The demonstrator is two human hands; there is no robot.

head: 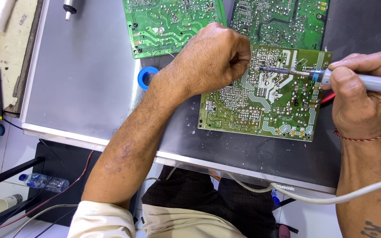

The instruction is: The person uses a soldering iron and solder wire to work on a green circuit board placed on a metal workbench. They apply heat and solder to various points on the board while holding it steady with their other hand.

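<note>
**Hot tip meets a bare board**

Your right hand [360,99] gripped the soldering iron [331,77] by its pale handle, fingers clenched round it, tip on the green circuit board [261,103] just beyond your left hand [210,59], whose fingers were curled tight, what they pinched hidden. The board looked light, stiff and fragile, best held by its edges. It lay flat on the grey desk [84,75], floor clutter below.

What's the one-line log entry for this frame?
right hand: grips soldering iron, tip on circuit board | left hand: fist over board | nearby: blue tape roll
</note>
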